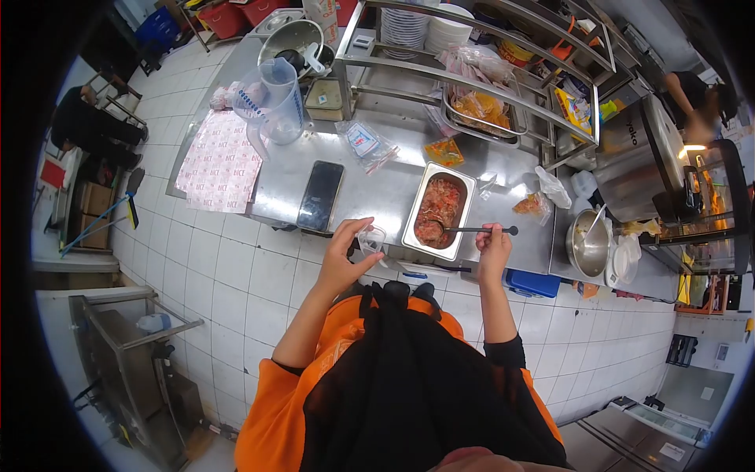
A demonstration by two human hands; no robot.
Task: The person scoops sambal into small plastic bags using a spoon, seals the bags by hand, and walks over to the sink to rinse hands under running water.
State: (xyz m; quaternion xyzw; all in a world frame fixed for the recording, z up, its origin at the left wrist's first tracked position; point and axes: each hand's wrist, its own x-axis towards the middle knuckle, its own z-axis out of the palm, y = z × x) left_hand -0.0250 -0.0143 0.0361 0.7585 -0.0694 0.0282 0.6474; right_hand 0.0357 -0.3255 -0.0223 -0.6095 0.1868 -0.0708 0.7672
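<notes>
My left hand (pixel 348 253) is closed around a small clear plastic cup (pixel 371 239), held in front of the counter's edge. In my right hand (pixel 494 248) is the black handle of a spoon (pixel 476 230). The spoon's head lies in chunky red sauce (pixel 440 203), which fills much of a rectangular steel pan (pixel 463 239). That pan stands at the front edge of the counter, between my hands. A black phone (pixel 321 197) lies on the counter, left of the pan.
A clear measuring jug (pixel 281 102) and patterned paper sheets (pixel 220 164) are at the left of the steel counter (pixel 377 189). A metal rack (pixel 472 82) with stacked plates rises behind. A steel bowl (pixel 588 242) stands to the right. Other people (pixel 98 130) are farther off.
</notes>
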